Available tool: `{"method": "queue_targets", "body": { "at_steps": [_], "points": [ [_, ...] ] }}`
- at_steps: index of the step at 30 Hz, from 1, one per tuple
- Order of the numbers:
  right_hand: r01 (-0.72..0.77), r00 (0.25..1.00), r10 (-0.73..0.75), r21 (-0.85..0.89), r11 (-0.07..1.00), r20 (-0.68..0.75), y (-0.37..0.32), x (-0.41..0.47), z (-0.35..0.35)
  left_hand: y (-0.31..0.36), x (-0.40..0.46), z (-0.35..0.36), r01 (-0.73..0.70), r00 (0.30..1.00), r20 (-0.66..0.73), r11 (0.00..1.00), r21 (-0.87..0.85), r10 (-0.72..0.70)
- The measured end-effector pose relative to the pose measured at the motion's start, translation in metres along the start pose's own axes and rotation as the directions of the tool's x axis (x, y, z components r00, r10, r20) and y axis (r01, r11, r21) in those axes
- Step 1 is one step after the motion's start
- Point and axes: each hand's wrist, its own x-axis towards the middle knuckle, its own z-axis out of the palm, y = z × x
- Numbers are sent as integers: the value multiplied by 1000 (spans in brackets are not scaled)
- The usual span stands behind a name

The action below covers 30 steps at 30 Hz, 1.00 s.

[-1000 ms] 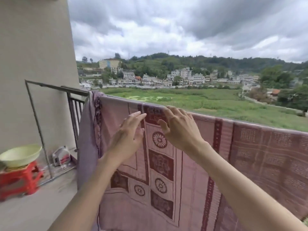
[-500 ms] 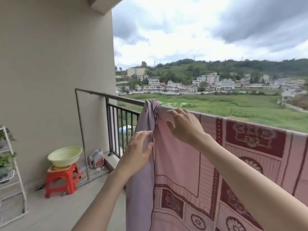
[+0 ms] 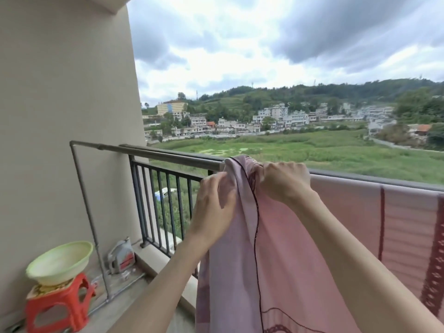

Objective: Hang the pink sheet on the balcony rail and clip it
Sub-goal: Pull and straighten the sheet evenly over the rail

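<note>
The pink sheet (image 3: 283, 248) with dark red patterned borders hangs over the balcony rail (image 3: 173, 157) and spreads off to the right. Its left end is bunched up at the rail top. My left hand (image 3: 215, 205) pinches the sheet's left edge just below the rail. My right hand (image 3: 282, 181) is closed on the gathered cloth at the rail top, right beside the left hand. No clip is in view.
A beige wall (image 3: 60, 116) closes the balcony's left end. By it stand a red stool (image 3: 60, 306) with a pale green basin (image 3: 60, 261) on top, a grey jug (image 3: 121, 255) and a thin metal pipe frame (image 3: 83, 188). Black bars (image 3: 156, 207) run under the rail.
The view has swung left along the rail. Both hands moved from lying flat on the sheet to its left end, where they now grip the bunched edge.
</note>
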Motion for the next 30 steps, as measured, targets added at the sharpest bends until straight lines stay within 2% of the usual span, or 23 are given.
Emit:
{"method": "queue_targets", "body": {
  "at_steps": [2, 4, 6, 9, 14, 17, 22, 25, 28, 30],
  "points": [
    [-3, 1000, 3, -62, 998, -13, 3, 1, 4, 4, 16, 7, 14, 998, 60, 1000, -26, -12],
    [-26, 999, 25, -45, 999, -32, 5, 0, 6, 8, 22, 18, 41, 992, 122, 999, 20, -43],
    [-45, 997, 42, -41, 998, -69, 6, 0, 7, 5, 27, 27, 2, 998, 65, 998, 58, -6],
    [-83, 985, 64, -117, 990, -160, 2, -2, 12, -7, 42, 21, -38, 999, 14, 997, -68, 39],
    [-271, 944, 230, -156, 950, -238, -11, 4, 18, -25, 73, -10, -79, 984, 140, 978, -193, 107],
    [-330, 925, 284, -162, 930, -250, -18, 8, 19, -35, 88, -19, -25, 978, 192, 954, -299, 86],
    [-387, 904, 326, -206, 899, -277, -18, 9, 20, -59, 122, -25, 132, 979, 200, 890, -436, -47],
    [-419, 893, 352, -231, 878, -281, -19, 11, 21, -82, 146, -36, 250, 968, 105, 830, -499, -228],
    [-463, 876, 392, -258, 848, -283, -15, 14, 21, -131, 162, -54, 390, 860, -54, 722, -571, -507],
    [-476, 871, 402, -284, 832, -282, -14, 13, 21, -157, 163, -58, 409, 832, -104, 729, -549, -545]
  ]
}}
